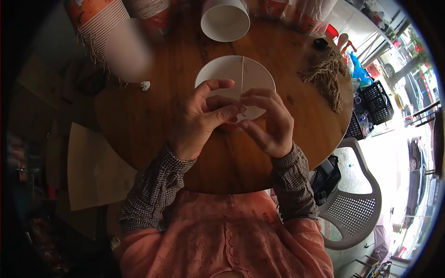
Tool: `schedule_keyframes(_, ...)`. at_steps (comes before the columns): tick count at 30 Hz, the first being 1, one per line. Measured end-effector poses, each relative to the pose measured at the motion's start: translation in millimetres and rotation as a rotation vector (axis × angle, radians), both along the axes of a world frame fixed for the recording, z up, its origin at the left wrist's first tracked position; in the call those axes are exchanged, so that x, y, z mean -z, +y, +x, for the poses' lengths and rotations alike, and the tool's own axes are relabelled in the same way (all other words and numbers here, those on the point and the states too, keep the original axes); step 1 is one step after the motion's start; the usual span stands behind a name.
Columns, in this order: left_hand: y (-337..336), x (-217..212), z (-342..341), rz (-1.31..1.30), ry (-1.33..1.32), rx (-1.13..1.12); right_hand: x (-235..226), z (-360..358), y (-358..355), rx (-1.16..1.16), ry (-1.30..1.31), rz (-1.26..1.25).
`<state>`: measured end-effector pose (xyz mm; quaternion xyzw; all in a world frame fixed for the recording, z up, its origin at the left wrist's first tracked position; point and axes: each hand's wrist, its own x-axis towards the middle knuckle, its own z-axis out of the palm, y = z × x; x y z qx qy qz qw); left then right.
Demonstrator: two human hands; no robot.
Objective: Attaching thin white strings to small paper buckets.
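Pale string (pixel 242 76); tub (pixel 215 74) white inside; brown table (pixel 315 116); dark-and-pale checked sleeves (pixel 155 194); pink garment (pixel 199 231).

A grey chair (pixel 351 214) with a perforated seat stands at right, near black crates (pixel 376 103); at left is a tan panel (pixel 96 171). Outside, blurred by glare, is probably a parked car (pixel 413 162).

No lettering, number or sign is legible: print on the stacked orange paper buckets (pixel 90 13) is indistinct, and the street background (pixel 410 76) at right is too small and glaring to read.
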<state>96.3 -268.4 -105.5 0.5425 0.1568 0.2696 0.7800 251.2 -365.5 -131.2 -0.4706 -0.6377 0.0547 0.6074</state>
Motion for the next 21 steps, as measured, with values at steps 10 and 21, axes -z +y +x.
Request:
schedule_keyframes(10, -1, 2, 3, -0.001, -0.023, 0.017, 11, -4, -2, 0.216, -0.185, 0.172)
schedule_keyframes(21, -11, 24, 4, 0.375, 0.022, -0.16, 11, -8, -3, 0.242, 0.115, 0.016)
